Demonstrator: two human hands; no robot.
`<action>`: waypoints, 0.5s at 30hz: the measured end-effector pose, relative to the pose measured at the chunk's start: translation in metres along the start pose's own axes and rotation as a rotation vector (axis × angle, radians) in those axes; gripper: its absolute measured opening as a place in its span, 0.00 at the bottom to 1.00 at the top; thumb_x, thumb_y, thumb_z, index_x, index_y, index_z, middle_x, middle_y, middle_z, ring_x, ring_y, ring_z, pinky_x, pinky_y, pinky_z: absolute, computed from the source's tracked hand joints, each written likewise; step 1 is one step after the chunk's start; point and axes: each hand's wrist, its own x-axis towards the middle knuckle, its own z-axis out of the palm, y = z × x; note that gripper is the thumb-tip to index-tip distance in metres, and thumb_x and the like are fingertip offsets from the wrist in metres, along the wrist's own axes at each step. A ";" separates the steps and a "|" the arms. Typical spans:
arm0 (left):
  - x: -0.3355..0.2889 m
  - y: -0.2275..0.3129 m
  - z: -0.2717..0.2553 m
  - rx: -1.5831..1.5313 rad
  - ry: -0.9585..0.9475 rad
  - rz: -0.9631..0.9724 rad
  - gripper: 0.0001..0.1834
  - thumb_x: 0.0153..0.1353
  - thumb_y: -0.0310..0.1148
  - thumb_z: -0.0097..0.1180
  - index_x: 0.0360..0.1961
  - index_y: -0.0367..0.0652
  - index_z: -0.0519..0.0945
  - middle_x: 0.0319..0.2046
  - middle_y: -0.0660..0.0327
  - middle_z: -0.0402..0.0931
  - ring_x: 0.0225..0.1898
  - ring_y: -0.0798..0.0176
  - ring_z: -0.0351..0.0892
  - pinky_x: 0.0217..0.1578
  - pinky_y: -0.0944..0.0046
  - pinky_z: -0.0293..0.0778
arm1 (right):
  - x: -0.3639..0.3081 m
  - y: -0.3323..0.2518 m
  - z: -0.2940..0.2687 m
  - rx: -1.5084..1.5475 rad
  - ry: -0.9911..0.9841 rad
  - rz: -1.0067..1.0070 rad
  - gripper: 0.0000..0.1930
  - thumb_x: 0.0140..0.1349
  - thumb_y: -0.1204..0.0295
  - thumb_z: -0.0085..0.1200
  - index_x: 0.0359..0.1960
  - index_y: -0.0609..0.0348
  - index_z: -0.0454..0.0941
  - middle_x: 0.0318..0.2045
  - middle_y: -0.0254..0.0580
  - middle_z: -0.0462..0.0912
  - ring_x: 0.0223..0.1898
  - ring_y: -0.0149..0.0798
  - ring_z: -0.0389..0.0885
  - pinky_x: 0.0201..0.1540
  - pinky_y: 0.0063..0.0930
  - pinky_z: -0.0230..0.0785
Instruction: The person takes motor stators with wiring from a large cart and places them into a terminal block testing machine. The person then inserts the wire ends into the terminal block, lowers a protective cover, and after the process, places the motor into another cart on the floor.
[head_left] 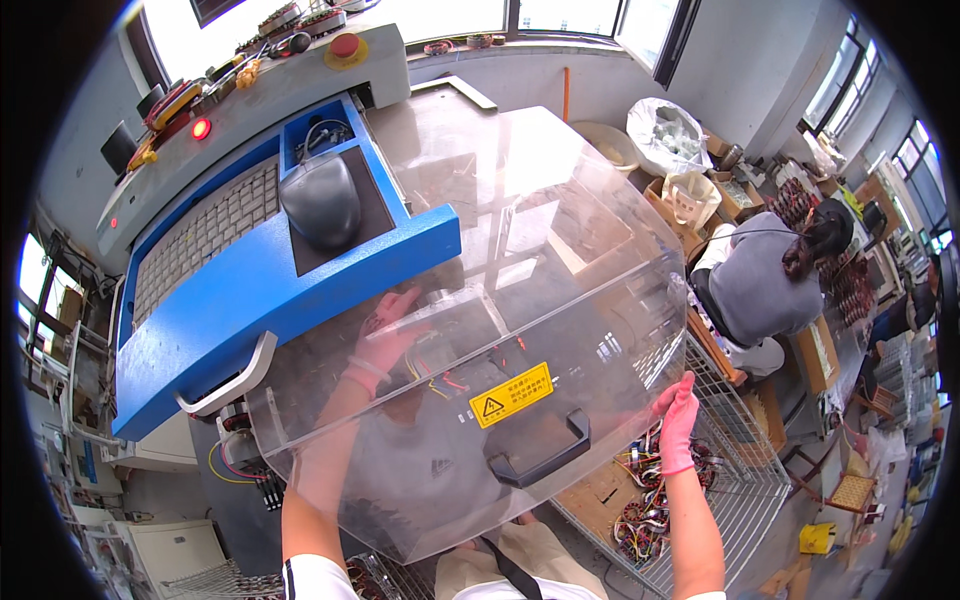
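A clear plastic cover (590, 330) with a black handle (540, 452) and a yellow warning label (510, 395) fills the middle. Through it I see my left hand (385, 335) in a pink glove, near loose coloured wires (445, 378); its fingers look stretched out, with no held thing visible. At the cover's right edge is my right hand (677, 430), also pink-gloved, its fingers apart and pointing upward; whether they touch the cover is unclear. Below that hand, a wire basket (735, 490) holds several wound motor stators with wires (640, 525) beside a cardboard piece (590, 500).
A blue keyboard drawer (290, 285) with a keyboard (210, 225) and black mouse (320, 200) juts out at the left. Above it is a machine housing with a red button (345, 45). A person in grey (765, 275) sits at the right among boxes and a white bag (665, 135).
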 end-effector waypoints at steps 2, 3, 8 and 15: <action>-0.002 0.002 -0.003 0.015 0.007 0.003 0.34 0.52 0.45 0.62 0.61 0.49 0.70 0.51 0.57 0.71 0.53 0.52 0.72 0.53 0.59 0.69 | 0.002 0.003 -0.003 -0.031 -0.015 0.021 0.37 0.62 0.33 0.40 0.14 0.57 0.68 0.12 0.34 0.70 0.15 0.31 0.68 0.22 0.25 0.62; -0.003 -0.001 -0.002 0.028 0.019 0.013 0.34 0.52 0.44 0.62 0.62 0.49 0.70 0.52 0.56 0.71 0.54 0.52 0.72 0.54 0.59 0.69 | 0.004 0.006 -0.003 -0.014 -0.022 0.007 0.37 0.61 0.33 0.40 0.15 0.57 0.70 0.13 0.35 0.71 0.15 0.31 0.69 0.22 0.26 0.63; -0.025 -0.005 -0.012 -0.067 0.085 -0.001 0.32 0.55 0.45 0.61 0.62 0.49 0.70 0.55 0.55 0.70 0.57 0.51 0.71 0.56 0.58 0.67 | 0.002 -0.004 -0.002 -0.012 -0.081 0.051 0.37 0.61 0.34 0.41 0.28 0.62 0.78 0.23 0.38 0.79 0.26 0.33 0.77 0.34 0.27 0.68; -0.198 -0.019 -0.067 0.181 0.396 -0.037 0.21 0.57 0.31 0.61 0.52 0.38 0.76 0.51 0.49 0.73 0.52 0.48 0.74 0.53 0.57 0.71 | -0.062 -0.112 0.019 0.093 0.065 -0.418 0.14 0.73 0.65 0.37 0.46 0.61 0.73 0.46 0.40 0.75 0.50 0.34 0.72 0.57 0.29 0.61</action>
